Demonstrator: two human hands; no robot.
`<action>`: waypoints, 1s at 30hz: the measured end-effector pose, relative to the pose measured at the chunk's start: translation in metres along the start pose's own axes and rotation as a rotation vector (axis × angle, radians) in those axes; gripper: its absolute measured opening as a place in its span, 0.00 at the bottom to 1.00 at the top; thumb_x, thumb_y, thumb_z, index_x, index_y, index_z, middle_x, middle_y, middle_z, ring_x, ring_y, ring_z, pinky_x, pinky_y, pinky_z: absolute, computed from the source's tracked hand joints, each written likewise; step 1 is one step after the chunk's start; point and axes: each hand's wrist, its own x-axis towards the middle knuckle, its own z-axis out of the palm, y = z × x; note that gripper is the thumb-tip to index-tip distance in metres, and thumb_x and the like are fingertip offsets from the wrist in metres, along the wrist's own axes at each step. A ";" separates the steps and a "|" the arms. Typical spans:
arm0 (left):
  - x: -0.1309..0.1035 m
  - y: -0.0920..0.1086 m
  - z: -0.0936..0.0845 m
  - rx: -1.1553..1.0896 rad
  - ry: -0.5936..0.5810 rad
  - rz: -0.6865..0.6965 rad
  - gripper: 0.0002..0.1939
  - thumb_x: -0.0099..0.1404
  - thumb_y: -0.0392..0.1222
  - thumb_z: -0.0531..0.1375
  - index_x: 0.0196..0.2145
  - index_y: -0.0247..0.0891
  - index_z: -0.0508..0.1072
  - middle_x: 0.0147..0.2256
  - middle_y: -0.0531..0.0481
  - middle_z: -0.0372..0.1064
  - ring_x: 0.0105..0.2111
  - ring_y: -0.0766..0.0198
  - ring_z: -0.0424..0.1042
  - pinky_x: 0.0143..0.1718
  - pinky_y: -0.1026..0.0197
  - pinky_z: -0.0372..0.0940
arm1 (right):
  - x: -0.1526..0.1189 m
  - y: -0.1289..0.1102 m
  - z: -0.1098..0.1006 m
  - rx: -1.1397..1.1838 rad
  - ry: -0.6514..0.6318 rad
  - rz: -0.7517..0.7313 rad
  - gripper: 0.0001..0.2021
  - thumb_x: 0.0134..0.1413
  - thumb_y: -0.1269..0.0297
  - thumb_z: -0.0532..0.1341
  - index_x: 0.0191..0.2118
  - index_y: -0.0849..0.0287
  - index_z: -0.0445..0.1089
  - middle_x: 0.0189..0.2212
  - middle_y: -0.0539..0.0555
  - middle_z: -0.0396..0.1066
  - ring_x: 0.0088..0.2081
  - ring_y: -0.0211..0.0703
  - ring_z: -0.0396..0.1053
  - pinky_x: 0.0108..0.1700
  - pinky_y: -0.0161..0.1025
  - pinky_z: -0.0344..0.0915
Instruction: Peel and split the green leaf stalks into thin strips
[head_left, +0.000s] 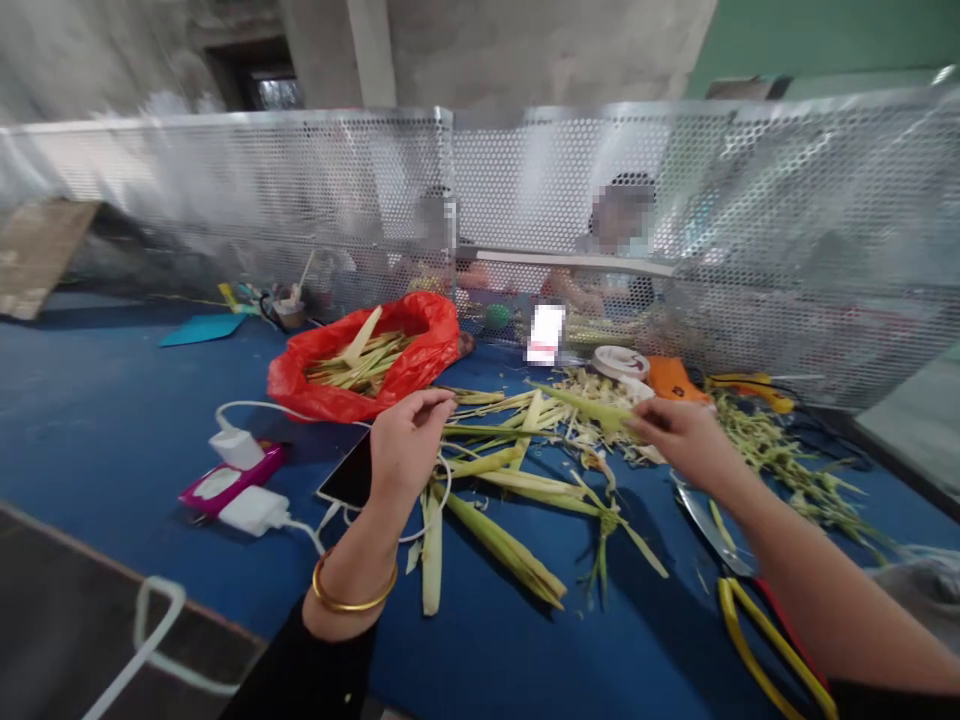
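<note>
My right hand [675,430] pinches one end of a long pale-green leaf [589,405], whose narrow tip points left. My left hand [412,430], with a gold bangle at the wrist, has its fingers closed together above a dark phone [351,476]; whether something thin is between the fingertips is too small to tell. Between and below my hands, husk strips and a folded green husk [506,550] lie on the blue table [480,660]. A red plastic bag [442,335] holding more leaf strips stands behind my left hand.
Scissors [727,570] lie under my right forearm. A magenta power strip [232,480] with white plugs and cables is at left. Tape roll [621,362], orange item [675,378] and green scraps [787,455] are at right. People sit behind a perforated metal screen [517,180].
</note>
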 end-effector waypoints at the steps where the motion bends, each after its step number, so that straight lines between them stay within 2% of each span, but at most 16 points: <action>1: -0.003 0.003 -0.006 0.054 -0.036 0.026 0.10 0.57 0.44 0.60 0.34 0.40 0.78 0.33 0.51 0.78 0.32 0.61 0.75 0.39 0.63 0.65 | -0.008 0.001 -0.001 0.010 0.068 0.052 0.12 0.50 0.55 0.55 0.28 0.58 0.67 0.20 0.51 0.67 0.23 0.41 0.63 0.28 0.37 0.56; 4: -0.017 0.011 -0.025 0.266 -0.094 0.093 0.09 0.60 0.44 0.58 0.34 0.42 0.78 0.32 0.52 0.77 0.30 0.63 0.73 0.34 0.64 0.63 | -0.032 -0.001 0.000 0.081 0.155 0.153 0.13 0.49 0.52 0.55 0.28 0.57 0.67 0.21 0.53 0.69 0.23 0.43 0.64 0.28 0.38 0.57; 7: -0.039 0.015 -0.043 0.495 -0.134 0.129 0.09 0.61 0.43 0.56 0.34 0.45 0.77 0.34 0.53 0.76 0.31 0.62 0.72 0.33 0.63 0.60 | -0.053 -0.006 0.006 0.178 0.171 0.200 0.12 0.47 0.52 0.56 0.28 0.56 0.67 0.20 0.53 0.69 0.22 0.43 0.64 0.26 0.38 0.57; 9: -0.056 0.015 -0.054 0.675 -0.218 0.053 0.08 0.60 0.46 0.57 0.28 0.45 0.74 0.29 0.53 0.75 0.29 0.61 0.71 0.29 0.62 0.56 | -0.061 -0.007 0.012 0.199 0.172 0.200 0.13 0.47 0.52 0.55 0.29 0.56 0.67 0.21 0.52 0.70 0.23 0.44 0.66 0.26 0.37 0.59; 11: -0.075 0.011 -0.061 0.799 -0.384 -0.037 0.13 0.58 0.52 0.58 0.22 0.44 0.70 0.24 0.53 0.72 0.26 0.60 0.69 0.26 0.62 0.52 | -0.066 -0.007 0.018 0.155 0.157 0.185 0.13 0.47 0.52 0.55 0.31 0.55 0.67 0.22 0.51 0.71 0.24 0.44 0.67 0.27 0.37 0.60; 13: -0.094 0.006 -0.064 0.853 -0.482 -0.088 0.16 0.55 0.57 0.59 0.22 0.43 0.68 0.25 0.51 0.71 0.27 0.58 0.69 0.27 0.61 0.51 | -0.067 -0.007 0.022 0.090 0.125 0.176 0.12 0.48 0.52 0.54 0.32 0.55 0.67 0.22 0.51 0.71 0.24 0.44 0.68 0.26 0.37 0.60; 15: -0.109 0.001 -0.062 0.856 -0.526 -0.109 0.16 0.52 0.57 0.61 0.25 0.43 0.68 0.28 0.50 0.72 0.29 0.55 0.71 0.27 0.61 0.51 | -0.068 -0.007 0.025 0.058 0.105 0.166 0.12 0.48 0.53 0.54 0.32 0.54 0.67 0.23 0.51 0.72 0.23 0.45 0.68 0.26 0.37 0.60; 17: -0.116 -0.002 -0.058 0.830 -0.544 -0.102 0.10 0.56 0.52 0.59 0.28 0.43 0.68 0.30 0.49 0.72 0.31 0.55 0.71 0.28 0.61 0.51 | -0.068 -0.007 0.028 0.045 0.094 0.147 0.11 0.49 0.55 0.53 0.32 0.54 0.67 0.24 0.52 0.73 0.24 0.46 0.69 0.27 0.37 0.61; 19: -0.115 0.000 -0.055 0.824 -0.556 -0.094 0.06 0.59 0.43 0.54 0.26 0.43 0.68 0.27 0.49 0.71 0.27 0.57 0.70 0.27 0.61 0.50 | -0.068 -0.007 0.029 0.024 0.082 0.145 0.10 0.49 0.55 0.53 0.33 0.53 0.67 0.25 0.52 0.74 0.26 0.47 0.71 0.28 0.38 0.61; 22: -0.099 0.015 -0.059 0.708 -0.606 -0.063 0.10 0.57 0.38 0.54 0.19 0.41 0.64 0.19 0.52 0.63 0.21 0.63 0.63 0.24 0.62 0.48 | -0.069 -0.006 0.030 -0.031 0.065 0.174 0.10 0.50 0.55 0.53 0.33 0.53 0.67 0.26 0.52 0.75 0.27 0.48 0.71 0.28 0.38 0.60; 25: -0.073 0.042 -0.069 0.348 -0.653 -0.100 0.16 0.57 0.42 0.54 0.14 0.40 0.60 0.14 0.55 0.57 0.17 0.67 0.56 0.20 0.64 0.46 | -0.070 -0.005 0.031 -0.063 0.068 0.177 0.10 0.50 0.56 0.53 0.33 0.53 0.67 0.26 0.52 0.74 0.27 0.47 0.71 0.27 0.36 0.59; 27: -0.054 0.061 -0.071 0.097 -0.562 -0.191 0.18 0.57 0.47 0.55 0.13 0.41 0.59 0.12 0.55 0.54 0.14 0.68 0.52 0.17 0.65 0.46 | -0.069 -0.005 0.032 -0.071 0.084 0.162 0.10 0.51 0.57 0.53 0.34 0.54 0.68 0.25 0.52 0.74 0.27 0.46 0.71 0.27 0.36 0.58; 30: -0.026 0.083 -0.056 -0.265 -0.354 -0.183 0.17 0.55 0.48 0.58 0.14 0.42 0.59 0.12 0.56 0.51 0.14 0.69 0.53 0.17 0.64 0.51 | -0.066 -0.006 0.034 -0.105 0.129 0.138 0.11 0.53 0.58 0.52 0.35 0.56 0.68 0.26 0.52 0.74 0.27 0.46 0.71 0.27 0.35 0.57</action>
